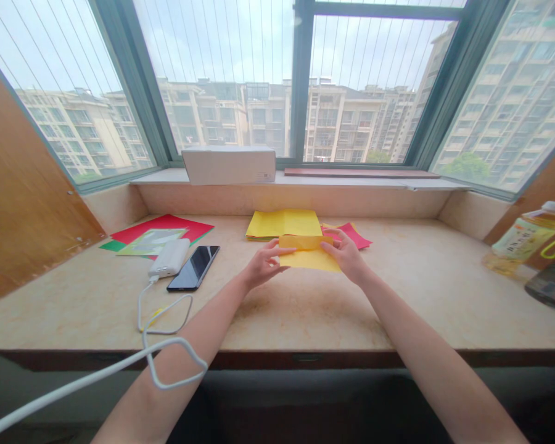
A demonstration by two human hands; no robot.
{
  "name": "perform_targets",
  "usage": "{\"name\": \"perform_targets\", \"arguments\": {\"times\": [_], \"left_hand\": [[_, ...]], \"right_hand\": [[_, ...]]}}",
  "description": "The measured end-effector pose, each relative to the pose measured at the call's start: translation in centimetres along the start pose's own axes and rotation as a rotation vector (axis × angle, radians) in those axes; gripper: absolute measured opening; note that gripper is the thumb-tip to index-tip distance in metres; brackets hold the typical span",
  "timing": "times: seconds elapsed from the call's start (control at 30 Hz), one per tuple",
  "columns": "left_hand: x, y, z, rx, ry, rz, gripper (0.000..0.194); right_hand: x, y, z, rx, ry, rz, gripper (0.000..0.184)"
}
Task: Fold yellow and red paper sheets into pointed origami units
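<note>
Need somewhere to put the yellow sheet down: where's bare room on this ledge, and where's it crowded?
Bare stone ledge runs between the right hand and the plastic bottle, and in front of the left hand. Crowded: left, where red paper, power bank, phone and cable bunch.

Power bank beside smartphone, both left of folded paper, paper sheets behind it, cardboard box on windowsill beyond

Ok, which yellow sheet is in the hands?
The folded yellow sheet between the left hand and right hand; the yellow paper behind lies flat, untouched.
</note>
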State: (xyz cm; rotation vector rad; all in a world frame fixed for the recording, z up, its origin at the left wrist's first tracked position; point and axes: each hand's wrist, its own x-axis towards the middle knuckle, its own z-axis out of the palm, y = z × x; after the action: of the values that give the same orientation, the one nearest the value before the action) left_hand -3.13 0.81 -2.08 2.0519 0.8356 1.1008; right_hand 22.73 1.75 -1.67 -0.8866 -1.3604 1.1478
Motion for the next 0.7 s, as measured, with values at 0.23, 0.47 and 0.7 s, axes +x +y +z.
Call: {"name": "perform_targets", "arguments": {"times": [0.23, 0.47, 0.7], "left_hand": [[0.34, 0.61, 0.34, 0.025, -0.068, 0.190, 0.029], [0.61, 0.33, 0.62, -0.034, 0.005, 0.139, 0.023], [0.74, 0.99, 0.42, -0.070, 0.180, -0.052, 0.041]], "right_hand": [[-0.26, -0.49, 0.54, 0.021, 0.035, -0.008, 0.055], [-0.01, 0.14, 0.34, 0.001, 0.006, -0.044, 0.051], [-0.46, -0.08, -0.09, -0.210, -0.099, -0.141, 0.027]]}}
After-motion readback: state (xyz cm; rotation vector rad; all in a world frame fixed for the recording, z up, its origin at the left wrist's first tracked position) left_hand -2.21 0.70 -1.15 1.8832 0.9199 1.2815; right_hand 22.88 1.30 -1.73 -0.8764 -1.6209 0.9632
